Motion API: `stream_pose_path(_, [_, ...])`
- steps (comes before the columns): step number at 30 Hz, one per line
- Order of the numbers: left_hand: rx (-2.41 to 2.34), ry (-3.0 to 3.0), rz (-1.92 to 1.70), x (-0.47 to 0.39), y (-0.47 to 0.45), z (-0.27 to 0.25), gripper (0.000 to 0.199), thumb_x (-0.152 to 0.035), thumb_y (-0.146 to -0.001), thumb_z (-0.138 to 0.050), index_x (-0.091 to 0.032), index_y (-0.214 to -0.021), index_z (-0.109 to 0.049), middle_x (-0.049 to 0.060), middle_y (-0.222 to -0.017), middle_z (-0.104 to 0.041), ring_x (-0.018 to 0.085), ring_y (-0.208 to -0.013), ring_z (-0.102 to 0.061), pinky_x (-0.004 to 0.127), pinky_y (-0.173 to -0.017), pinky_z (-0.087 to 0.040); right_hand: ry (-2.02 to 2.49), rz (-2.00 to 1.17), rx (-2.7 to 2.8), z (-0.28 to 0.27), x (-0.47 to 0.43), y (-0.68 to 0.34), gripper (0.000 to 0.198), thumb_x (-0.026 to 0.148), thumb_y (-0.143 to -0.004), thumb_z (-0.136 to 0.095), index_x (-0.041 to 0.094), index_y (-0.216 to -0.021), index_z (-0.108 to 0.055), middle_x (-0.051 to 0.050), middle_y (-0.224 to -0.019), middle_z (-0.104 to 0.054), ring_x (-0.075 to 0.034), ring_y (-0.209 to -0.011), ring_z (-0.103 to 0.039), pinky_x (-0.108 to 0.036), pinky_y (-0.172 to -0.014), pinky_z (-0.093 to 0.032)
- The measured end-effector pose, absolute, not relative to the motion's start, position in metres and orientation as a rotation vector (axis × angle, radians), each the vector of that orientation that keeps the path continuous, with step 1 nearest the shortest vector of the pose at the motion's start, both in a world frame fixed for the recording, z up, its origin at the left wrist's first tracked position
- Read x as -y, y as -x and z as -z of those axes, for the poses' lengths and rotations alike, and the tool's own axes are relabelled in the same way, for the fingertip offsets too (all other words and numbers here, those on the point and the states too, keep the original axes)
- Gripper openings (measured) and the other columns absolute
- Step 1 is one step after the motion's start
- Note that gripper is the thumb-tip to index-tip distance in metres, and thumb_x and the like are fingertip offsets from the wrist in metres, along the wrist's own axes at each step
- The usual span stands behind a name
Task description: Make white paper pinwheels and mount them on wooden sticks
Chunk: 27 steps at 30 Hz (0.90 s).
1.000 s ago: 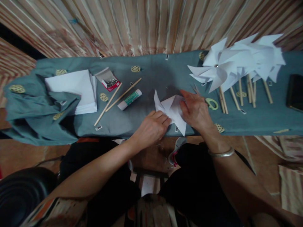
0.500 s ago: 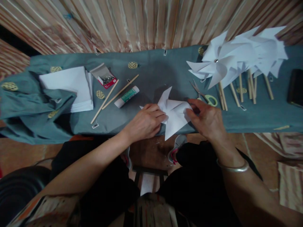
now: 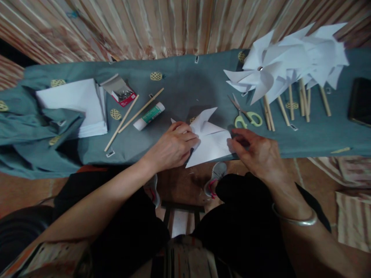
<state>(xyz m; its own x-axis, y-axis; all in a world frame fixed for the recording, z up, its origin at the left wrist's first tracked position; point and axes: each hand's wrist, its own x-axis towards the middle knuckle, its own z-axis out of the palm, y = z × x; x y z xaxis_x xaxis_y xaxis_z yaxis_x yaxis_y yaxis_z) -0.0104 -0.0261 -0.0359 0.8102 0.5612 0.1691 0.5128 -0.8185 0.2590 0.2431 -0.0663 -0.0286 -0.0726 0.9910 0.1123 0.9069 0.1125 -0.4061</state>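
A white paper pinwheel (image 3: 213, 141) without a stick lies at the front edge of the cloth-covered table, between my hands. My left hand (image 3: 175, 148) is closed over its left side, fingertips pressed near the middle. At the right edge, my right hand (image 3: 255, 152) pinches the paper between thumb and fingers. Part of the left blade is covered by my left fingers. Just behind my right hand are the scissors (image 3: 245, 116) with green handles, blades apart. A glue stick (image 3: 149, 116) lies to the left, beyond my left hand.
Two wooden sticks (image 3: 140, 110) lie by a red and grey box of metal pins (image 3: 123, 94). Farther left is a stack of white paper (image 3: 75, 102), partly under folded cloth. Several finished pinwheels (image 3: 286, 61) on sticks lie back right, with a dark phone-like object (image 3: 361, 101) beyond.
The pinwheel has turned between my hands, and its lower blade now points further left. My right hand has shifted slightly right, uncovering more of the scissors. The whole view has shifted a little.
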Motion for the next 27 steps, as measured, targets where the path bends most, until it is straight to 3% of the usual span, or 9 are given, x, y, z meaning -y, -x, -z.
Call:
stream_pose_path(4, [-0.834, -2.794, -0.342, 0.028, 0.011, 0.037, 0.028, -0.012, -0.084, -0.051, -0.018, -0.108, -0.064, 0.007, -0.11, -0.07, 0.025, -0.11, -0.053, 0.046, -0.102, -0.038, 1.749, -0.257, 2.043, 0.016, 0.072, -0.248, 0.025, 0.03, -0.09, -0.052, 0.023, -0.106, -0.07, -0.008, -0.103, -0.075, -0.028, -0.097, -0.07, -0.043, -0.085, -0.055])
stream_pose_path(10, [-0.835, -2.817, -0.345, 0.029, 0.011, 0.039, 0.029, -0.01, -0.085, -0.049, -0.016, -0.11, -0.063, 0.007, -0.113, -0.069, 0.025, -0.109, -0.052, 0.044, -0.102, -0.038, 1.696, -0.392, 2.125, 0.014, 0.079, -0.25, 0.022, 0.027, -0.089, -0.052, 0.023, -0.097, -0.072, -0.007, -0.099, -0.075, -0.027, -0.093, -0.071, -0.043, -0.084, -0.056])
stream_pose_path(20, [-0.831, -2.812, -0.358, 0.03, 0.012, 0.041, 0.03, -0.01, -0.085, -0.049, -0.015, -0.111, -0.063, 0.009, -0.114, -0.069, 0.024, -0.109, -0.052, 0.043, -0.103, -0.038, 1.765, -0.843, 1.932, 0.013, 0.079, -0.258, 0.02, 0.032, -0.086, -0.06, 0.021, -0.093, -0.075, -0.002, -0.079, -0.075, -0.016, -0.063, -0.066, -0.027, -0.055, -0.048])
stream_pose_path(24, [-0.828, -2.8, -0.362, 0.03, 0.011, 0.04, 0.031, -0.01, -0.084, -0.05, -0.014, -0.111, -0.063, 0.009, -0.113, -0.069, 0.025, -0.11, -0.052, 0.044, -0.103, -0.038, 1.691, -1.057, 1.785, 0.011, 0.074, -0.259, 0.018, 0.033, -0.084, -0.061, 0.021, -0.087, -0.074, -0.002, -0.076, -0.072, -0.015, -0.065, -0.064, -0.025, -0.054, -0.049])
stream_pose_path(27, [-0.826, -2.795, -0.359, 0.03, 0.012, 0.04, 0.031, -0.009, -0.084, -0.048, -0.015, -0.11, -0.063, 0.008, -0.113, -0.069, 0.025, -0.11, -0.052, 0.044, -0.104, -0.037, 1.641, -1.215, 1.672, 0.008, 0.07, -0.257, 0.021, 0.033, -0.086, -0.059, 0.022, -0.095, -0.075, -0.001, -0.069, -0.068, -0.014, -0.065, -0.064, -0.025, -0.057, -0.052])
